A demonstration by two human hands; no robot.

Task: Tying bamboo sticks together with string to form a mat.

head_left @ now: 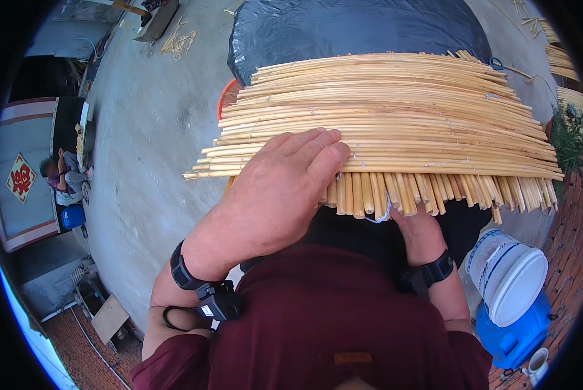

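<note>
Across my lap lies a mat of pale yellow reed stalks (395, 123), tied side by side with thin string. A second layer of stalks (353, 195) runs crosswise beneath it, cut ends pointing at me. My left hand (291, 175) rests flat on the mat's near left part, fingers stretched out over the stalks. Below the cut ends my right hand (421, 224) reaches under the layers; its fingers are hidden. A loop of light blue string (386, 211) hangs among the cut ends between my hands.
Dark plastic sheeting (356, 29) covers something beyond the mat. An orange-red rim (228, 97) shows at its left. A white bucket (516, 279) and a blue container (516, 328) stand at my right, near a green plant (571, 136). Another person (64, 175) sits far left.
</note>
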